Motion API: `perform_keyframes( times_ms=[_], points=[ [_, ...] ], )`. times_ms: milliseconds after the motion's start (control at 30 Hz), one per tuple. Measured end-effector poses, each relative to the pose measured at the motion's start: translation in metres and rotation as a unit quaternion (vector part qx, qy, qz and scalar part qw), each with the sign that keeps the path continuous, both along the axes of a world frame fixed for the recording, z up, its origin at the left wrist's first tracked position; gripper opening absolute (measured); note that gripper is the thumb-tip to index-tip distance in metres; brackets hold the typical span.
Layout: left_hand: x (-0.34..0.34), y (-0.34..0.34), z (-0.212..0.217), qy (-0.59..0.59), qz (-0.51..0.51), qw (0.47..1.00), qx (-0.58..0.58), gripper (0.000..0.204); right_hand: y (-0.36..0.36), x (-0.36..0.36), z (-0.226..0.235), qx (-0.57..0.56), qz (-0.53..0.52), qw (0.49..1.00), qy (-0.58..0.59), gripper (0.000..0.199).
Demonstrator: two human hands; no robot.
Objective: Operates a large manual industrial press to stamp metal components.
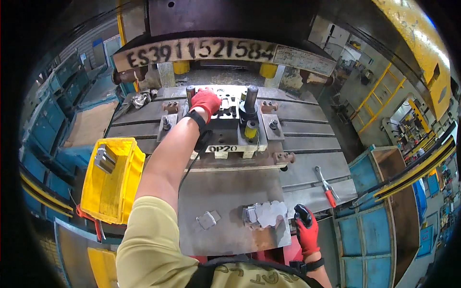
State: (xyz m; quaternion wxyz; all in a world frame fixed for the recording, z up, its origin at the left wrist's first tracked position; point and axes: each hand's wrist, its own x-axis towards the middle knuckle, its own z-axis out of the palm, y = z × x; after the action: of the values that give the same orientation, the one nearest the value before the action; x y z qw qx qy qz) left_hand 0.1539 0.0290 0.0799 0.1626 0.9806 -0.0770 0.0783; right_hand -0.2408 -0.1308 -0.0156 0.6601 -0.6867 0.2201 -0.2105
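My left hand point(206, 100), in a red glove, reaches far forward over the die set point(225, 130) on the press bed. Its fingers are hidden behind the back of the glove, next to a plate with cutouts point(230, 106). My right hand point(307, 231), gloved in red with black fingertips, hovers low on the right. Its fingers are loosely curved, and nothing shows in them. Just left of it lies a small pile of flat grey metal pieces point(271, 214) on a steel plate point(225, 187). Another metal piece point(207, 220) lies apart, further left.
A yellow bin point(135, 168) at the left holds a few metal pieces. Red-handled pliers point(328, 188) lie on the right of the slotted bed. Guide posts point(250, 99) rise from the die set, under the press ram point(230, 19). Blue crates point(365, 230) stand at right.
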Motion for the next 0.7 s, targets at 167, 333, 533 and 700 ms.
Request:
perform_keyframes(
  times_ms=[167, 333, 533, 700],
  points=[
    [0.011, 0.0, -0.002, 0.029, -0.021, 0.999, 0.025, 0.037, 0.005, 0.004, 0.003, -0.04, 0.009, 0.999, 0.025, 0.035],
    [0.019, -0.002, -0.005, 0.026, -0.072, 0.992, 0.105, 0.028, 0.007, 0.004, 0.009, -0.026, 0.003, 0.999, 0.021, 0.034],
    [0.055, 0.019, -0.013, -0.031, -0.224, 0.962, 0.155, 0.022, 0.014, 0.0, 0.011, -0.022, 0.01, 0.999, 0.039, 0.034],
    [0.049, 0.005, 0.012, 0.041, -0.166, 0.954, -0.246, 0.022, 0.01, 0.0, 0.005, -0.025, -0.005, 0.998, 0.051, 0.034]
  ],
)
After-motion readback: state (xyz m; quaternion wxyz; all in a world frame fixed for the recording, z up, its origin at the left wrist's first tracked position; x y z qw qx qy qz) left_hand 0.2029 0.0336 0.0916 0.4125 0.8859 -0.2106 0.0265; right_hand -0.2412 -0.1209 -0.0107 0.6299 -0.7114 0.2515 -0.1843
